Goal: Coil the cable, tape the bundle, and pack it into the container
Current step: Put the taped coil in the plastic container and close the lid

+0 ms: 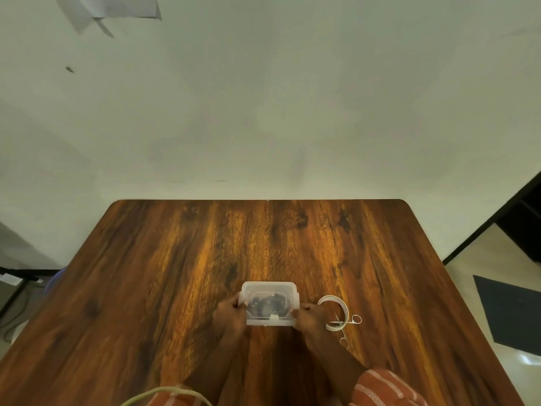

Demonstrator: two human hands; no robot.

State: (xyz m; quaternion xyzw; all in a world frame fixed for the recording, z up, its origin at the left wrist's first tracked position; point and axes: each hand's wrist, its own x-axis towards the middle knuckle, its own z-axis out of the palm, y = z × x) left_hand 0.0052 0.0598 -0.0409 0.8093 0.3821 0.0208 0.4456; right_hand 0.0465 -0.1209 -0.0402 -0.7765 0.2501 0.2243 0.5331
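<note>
The clear plastic container (268, 303) is set on the table (175, 273), with the dark coiled cable (266, 304) seen inside through its lid. It is gripped at both short ends by the left hand (229, 316) and right hand (308, 317), fingers closed on its rims. It is judged light, thin-walled and slippery, so it is best held at the stiff corners.

The container (268, 303) sits on the table (175, 273), cable (266, 305) inside, tape (336, 313) and scissors (348, 326) just right.
</note>
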